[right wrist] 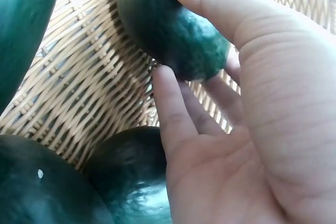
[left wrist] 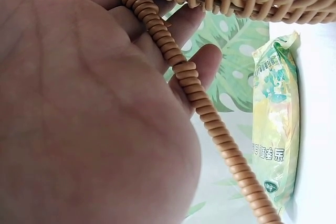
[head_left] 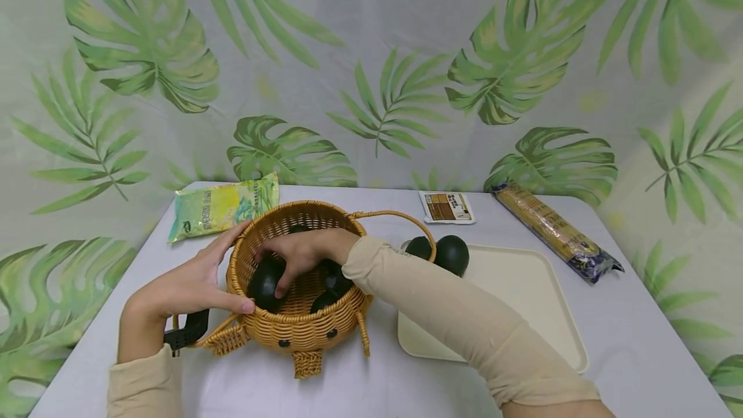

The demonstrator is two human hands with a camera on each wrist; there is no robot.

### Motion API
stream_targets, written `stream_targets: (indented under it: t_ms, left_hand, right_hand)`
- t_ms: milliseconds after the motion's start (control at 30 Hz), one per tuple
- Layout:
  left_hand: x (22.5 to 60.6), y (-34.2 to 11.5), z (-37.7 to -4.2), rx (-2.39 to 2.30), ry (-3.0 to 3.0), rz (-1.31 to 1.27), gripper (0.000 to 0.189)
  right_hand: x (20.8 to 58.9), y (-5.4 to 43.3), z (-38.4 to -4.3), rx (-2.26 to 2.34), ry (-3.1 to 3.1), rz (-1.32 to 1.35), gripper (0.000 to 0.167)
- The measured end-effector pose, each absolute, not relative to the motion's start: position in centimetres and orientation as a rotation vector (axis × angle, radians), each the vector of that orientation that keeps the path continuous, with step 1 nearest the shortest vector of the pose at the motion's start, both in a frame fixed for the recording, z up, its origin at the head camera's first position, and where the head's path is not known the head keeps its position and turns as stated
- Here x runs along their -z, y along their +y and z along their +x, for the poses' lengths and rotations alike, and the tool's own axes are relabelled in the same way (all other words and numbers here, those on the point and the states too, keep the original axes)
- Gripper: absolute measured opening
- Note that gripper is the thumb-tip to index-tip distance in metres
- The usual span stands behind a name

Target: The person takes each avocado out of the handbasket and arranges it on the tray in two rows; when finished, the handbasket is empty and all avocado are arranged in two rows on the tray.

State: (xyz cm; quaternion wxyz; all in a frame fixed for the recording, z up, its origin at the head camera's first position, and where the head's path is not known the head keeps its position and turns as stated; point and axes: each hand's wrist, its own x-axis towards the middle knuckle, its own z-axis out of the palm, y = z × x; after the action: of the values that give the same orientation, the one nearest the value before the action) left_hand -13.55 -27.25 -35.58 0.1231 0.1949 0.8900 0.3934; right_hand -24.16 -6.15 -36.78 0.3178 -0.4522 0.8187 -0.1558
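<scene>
A wicker basket shaped like an animal stands left of centre, with several dark green avocados inside. Reaching into it, my right hand grips one avocado at the left inner wall. In the right wrist view the thumb lies on top of this avocado and the fingers reach round its lower side. Two more avocados rest close below that hand. My left hand is at the basket's left side, thumb on the near rim, fingers extended against the wall. The wicker handle crosses in front of its palm.
A cream tray lies to the right under the right forearm. Two avocados sit at its back left, one behind the other basket handle. Behind stand a yellow-green bag, a small white packet and a long noodle pack.
</scene>
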Motion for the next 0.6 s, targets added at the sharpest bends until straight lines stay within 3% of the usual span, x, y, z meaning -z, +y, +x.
stream_targets:
  t_ms: [600]
  left_hand:
    - [35.62, -27.15, -13.24, -1.147, 2.590, 0.559, 0.128]
  right_hand:
    - [35.88, -5.73, -24.20, 0.518, 2.106, -1.243, 0.048]
